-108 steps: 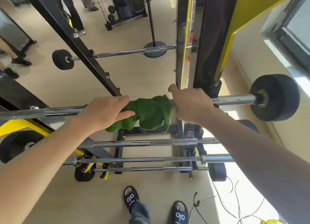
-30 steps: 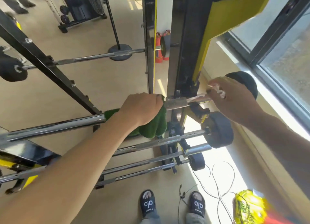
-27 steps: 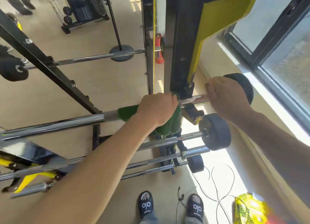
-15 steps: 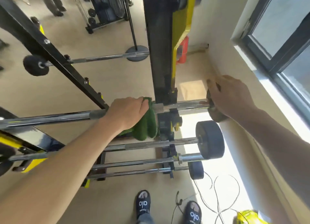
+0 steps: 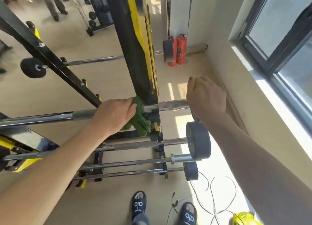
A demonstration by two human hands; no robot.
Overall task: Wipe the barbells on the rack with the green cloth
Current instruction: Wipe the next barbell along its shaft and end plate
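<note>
**Q:** Two hands are up on the rack — why are they placed that way?

**A:** Judging by the task, one wipes and one steadies. The green cloth (image 5: 139, 117) sits just left of the frame's centre, bunched around the top barbell (image 5: 50, 117) where the bar meets the black-and-yellow upright (image 5: 135, 56). The left hand (image 5: 114, 115) curls over bar and cloth together, holding the cloth against the steel. At about three o'clock from the cloth, the right hand (image 5: 206, 97) covers the bar's right end with its fingers bent down over what looks like the end plate. Whether they truly grip it I cannot tell; the hand hides the contact. It probably keeps the bar from rolling.

**Q:** How do the cloth and bar look?

**A:** It is thick, fuzzy and bright green, and a loose fold hangs below the bar toward six o'clock. The chrome bar runs off to nine o'clock, shiny, with a duller knurled band beside the left hand.

**Q:** And around them?

**A:** At six o'clock, three lower barbells (image 5: 143, 144) rest on the rack, with dark weight plates (image 5: 199, 140) at their right ends. Black sandals (image 5: 139, 204) and loose cables lie on the floor below. Red fire extinguishers (image 5: 179, 51) stand at one o'clock, and a window (image 5: 287, 39) is at two.
</note>
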